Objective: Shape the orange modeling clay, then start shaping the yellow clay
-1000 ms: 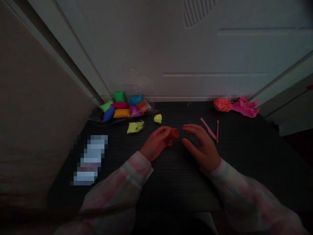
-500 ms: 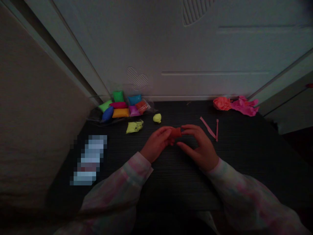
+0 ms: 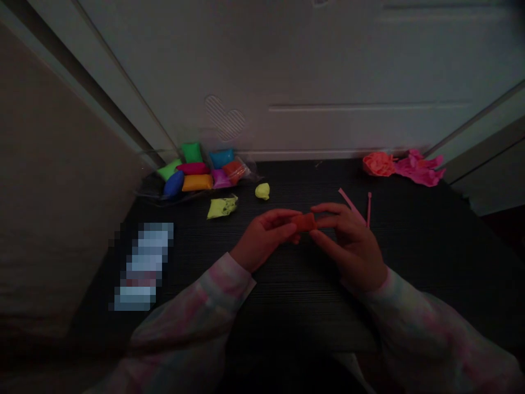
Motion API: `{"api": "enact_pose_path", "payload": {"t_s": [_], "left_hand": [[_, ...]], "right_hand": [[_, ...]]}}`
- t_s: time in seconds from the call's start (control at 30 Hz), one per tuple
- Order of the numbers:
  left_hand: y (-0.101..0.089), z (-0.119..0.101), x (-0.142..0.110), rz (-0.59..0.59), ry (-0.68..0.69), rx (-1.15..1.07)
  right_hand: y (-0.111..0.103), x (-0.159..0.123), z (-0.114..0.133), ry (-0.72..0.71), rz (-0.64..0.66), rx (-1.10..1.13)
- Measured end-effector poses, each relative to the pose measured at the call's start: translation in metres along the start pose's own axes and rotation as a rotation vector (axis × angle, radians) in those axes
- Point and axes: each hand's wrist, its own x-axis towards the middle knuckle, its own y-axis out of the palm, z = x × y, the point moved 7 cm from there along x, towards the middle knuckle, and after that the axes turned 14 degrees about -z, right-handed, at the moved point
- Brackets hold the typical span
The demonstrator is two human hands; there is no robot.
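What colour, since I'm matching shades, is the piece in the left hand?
The piece is reddish orange, best seen in the head view.

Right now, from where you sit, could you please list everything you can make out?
Door: one, pale, behind the table
Wall: one, brownish, left
Table: one, black, under the hands
Bag: one, clear, far left of table
Packets: at least eight, mixed colours, in bag
Torn wrapper: one, yellow, before bag
Lump: one, yellow, right of wrapper
Pixelated item: one, bluish-white, table's left
Tools: two, pink, beyond right hand
Crumpled bundles: two, coral and pink, far right
Piece: one, red-orange, between hands
Sleeves: two, pastel, on arms
Hands: two, bare, at piece
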Motion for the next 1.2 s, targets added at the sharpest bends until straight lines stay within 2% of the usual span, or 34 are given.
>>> {"api": "enact_pose_path", "payload": {"t_s": [0.27, 0.5, 0.97, 1.2], "left_hand": [[-0.001, 0.001, 0.0, 0.006, -0.035, -0.039], [-0.006, 0.004, 0.004, -0.069, -0.035, -0.002], [-0.007, 0.011, 0.005, -0.092, -0.056, 0.051], [-0.003, 0.01, 0.003, -0.068, -0.117, -0.082]], "right_hand": [[0.002, 0.0, 0.003, -0.055, 0.03, -0.077], [0.005, -0.002, 0.009, -0.162, 0.026, -0.161], [0.006, 0.0, 0.004, -0.111, -0.01, -0.173], [0.006, -0.001, 0.008, -0.152, 0.002, -0.159]]}}
